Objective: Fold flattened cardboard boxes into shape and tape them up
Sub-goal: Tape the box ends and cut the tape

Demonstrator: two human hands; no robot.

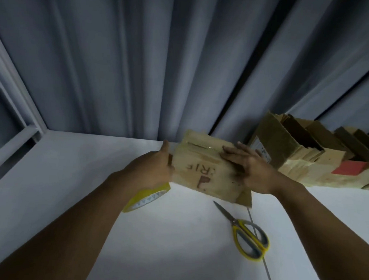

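Observation:
A small brown cardboard box (pixel 205 168) with reddish printed letters is held above the white table (pixel 164 234). My left hand (pixel 154 170) grips its left edge, thumb pointing up. A roll of yellow tape (pixel 147 198) hangs at my left wrist, partly hidden by the hand. My right hand (pixel 250 170) lies on the box's right side, fingers stretched flat across the top, where a strip of clear tape runs. One loose flap sticks out below the box at its near right corner.
Yellow-handled scissors (pixel 245 235) lie on the table to the near right, blades pointing toward the box. Several cardboard boxes (pixel 305 153), some open, are piled at the back right. Grey curtains (pixel 161 64) hang behind the table; a window frame is at left.

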